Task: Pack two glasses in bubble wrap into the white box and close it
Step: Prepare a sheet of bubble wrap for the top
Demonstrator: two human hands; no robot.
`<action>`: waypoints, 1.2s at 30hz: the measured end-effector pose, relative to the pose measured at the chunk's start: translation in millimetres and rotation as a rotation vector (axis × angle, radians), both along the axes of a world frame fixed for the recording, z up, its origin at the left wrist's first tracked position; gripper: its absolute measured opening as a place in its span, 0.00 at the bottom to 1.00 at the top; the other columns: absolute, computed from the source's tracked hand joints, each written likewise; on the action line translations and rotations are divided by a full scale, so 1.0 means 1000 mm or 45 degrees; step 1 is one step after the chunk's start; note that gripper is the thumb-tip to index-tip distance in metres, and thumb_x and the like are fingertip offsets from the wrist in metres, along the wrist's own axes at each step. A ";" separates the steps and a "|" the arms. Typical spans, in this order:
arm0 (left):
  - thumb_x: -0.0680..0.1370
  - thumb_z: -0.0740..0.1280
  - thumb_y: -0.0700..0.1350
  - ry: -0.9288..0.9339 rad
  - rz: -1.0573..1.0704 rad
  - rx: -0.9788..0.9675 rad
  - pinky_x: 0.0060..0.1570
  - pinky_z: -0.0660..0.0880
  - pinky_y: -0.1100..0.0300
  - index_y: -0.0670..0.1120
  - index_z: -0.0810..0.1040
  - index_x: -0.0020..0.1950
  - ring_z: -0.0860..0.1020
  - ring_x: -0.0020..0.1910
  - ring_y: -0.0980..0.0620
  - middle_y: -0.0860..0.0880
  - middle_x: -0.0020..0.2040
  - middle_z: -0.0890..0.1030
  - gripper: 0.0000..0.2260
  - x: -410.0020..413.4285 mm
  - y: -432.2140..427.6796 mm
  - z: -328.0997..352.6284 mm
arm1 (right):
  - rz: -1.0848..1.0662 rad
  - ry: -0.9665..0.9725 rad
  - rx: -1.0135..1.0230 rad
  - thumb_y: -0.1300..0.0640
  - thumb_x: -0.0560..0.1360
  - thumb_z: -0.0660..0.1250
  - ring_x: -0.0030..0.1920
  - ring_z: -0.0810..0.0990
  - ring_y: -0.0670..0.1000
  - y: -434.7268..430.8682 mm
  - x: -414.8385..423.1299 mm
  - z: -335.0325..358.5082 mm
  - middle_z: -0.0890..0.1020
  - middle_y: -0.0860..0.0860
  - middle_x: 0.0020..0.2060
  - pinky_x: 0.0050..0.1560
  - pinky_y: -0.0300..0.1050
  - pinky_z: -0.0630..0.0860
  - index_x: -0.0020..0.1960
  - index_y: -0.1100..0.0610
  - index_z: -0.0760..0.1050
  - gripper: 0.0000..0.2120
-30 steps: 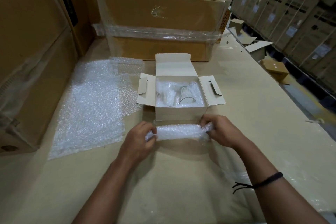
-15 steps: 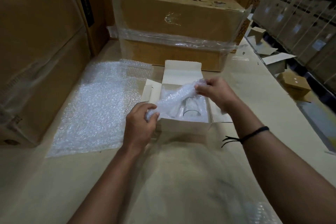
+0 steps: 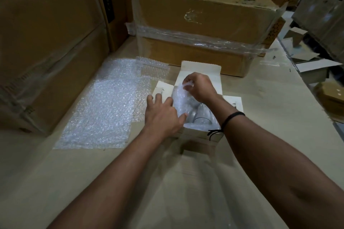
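The bubble-wrap bundle (image 3: 179, 98) sits partly down in the left side of the white box (image 3: 197, 133), which stands open mid-bench (image 3: 260, 117) towards the far edge. Your right hand (image 3: 200, 87) pinches the bundle's far end with curled fingers. Your left hand (image 3: 162, 115) lies flat, fingers spread, against its near side. Ease it down beside the glass (image 3: 202, 115) without knocking the two together, and tuck loose wrap below the rim so the flaps can fold.
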State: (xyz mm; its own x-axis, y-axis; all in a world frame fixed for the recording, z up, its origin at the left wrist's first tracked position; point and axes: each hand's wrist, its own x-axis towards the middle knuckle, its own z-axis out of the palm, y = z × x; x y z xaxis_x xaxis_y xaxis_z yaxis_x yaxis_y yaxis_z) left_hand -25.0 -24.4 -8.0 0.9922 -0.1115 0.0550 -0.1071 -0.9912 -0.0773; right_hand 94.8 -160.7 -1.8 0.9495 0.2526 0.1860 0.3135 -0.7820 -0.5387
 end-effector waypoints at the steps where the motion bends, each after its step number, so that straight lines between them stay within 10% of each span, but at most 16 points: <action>1: 0.79 0.46 0.65 0.037 -0.017 0.002 0.66 0.54 0.41 0.48 0.83 0.52 0.63 0.67 0.43 0.52 0.64 0.75 0.32 0.000 -0.002 0.000 | 0.041 -0.030 -0.062 0.60 0.75 0.70 0.51 0.78 0.52 0.001 0.001 -0.001 0.81 0.52 0.54 0.47 0.39 0.70 0.52 0.55 0.83 0.07; 13: 0.74 0.46 0.73 -0.041 -0.143 -0.046 0.66 0.48 0.42 0.54 0.80 0.55 0.66 0.66 0.47 0.56 0.59 0.80 0.32 -0.008 0.007 0.003 | 0.442 0.158 -0.814 0.69 0.74 0.60 0.61 0.74 0.55 0.005 -0.005 0.015 0.77 0.51 0.64 0.55 0.48 0.73 0.73 0.48 0.67 0.31; 22: 0.69 0.35 0.76 0.245 -0.048 0.120 0.65 0.24 0.39 0.55 0.80 0.62 0.52 0.77 0.42 0.48 0.67 0.76 0.44 0.000 0.000 0.001 | 0.599 -0.071 -0.934 0.71 0.73 0.60 0.64 0.71 0.53 0.007 -0.021 0.022 0.72 0.49 0.68 0.57 0.49 0.71 0.63 0.45 0.77 0.27; 31: 0.70 0.41 0.75 -0.122 -0.106 -0.130 0.67 0.49 0.43 0.54 0.83 0.48 0.71 0.61 0.50 0.55 0.51 0.83 0.38 -0.015 0.014 0.003 | 0.561 0.286 -0.941 0.72 0.74 0.59 0.69 0.70 0.53 0.017 -0.007 -0.001 0.70 0.48 0.72 0.64 0.52 0.73 0.69 0.44 0.72 0.31; 36: 0.70 0.34 0.75 0.086 -0.097 -0.025 0.70 0.42 0.40 0.51 0.84 0.44 0.66 0.66 0.48 0.52 0.47 0.82 0.44 -0.019 0.009 0.000 | 0.369 0.058 -0.728 0.72 0.72 0.58 0.60 0.77 0.53 0.012 -0.003 0.013 0.78 0.49 0.63 0.52 0.47 0.75 0.58 0.46 0.79 0.26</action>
State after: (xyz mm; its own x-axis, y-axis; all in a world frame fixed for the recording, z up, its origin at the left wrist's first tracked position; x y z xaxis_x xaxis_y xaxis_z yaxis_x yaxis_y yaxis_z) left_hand -43.6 -15.2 -7.6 0.9824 -0.1867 -0.0086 -0.1869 -0.9812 -0.0483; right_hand 91.5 -149.1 11.3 0.8314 0.5479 -0.0928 0.5423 -0.8364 -0.0795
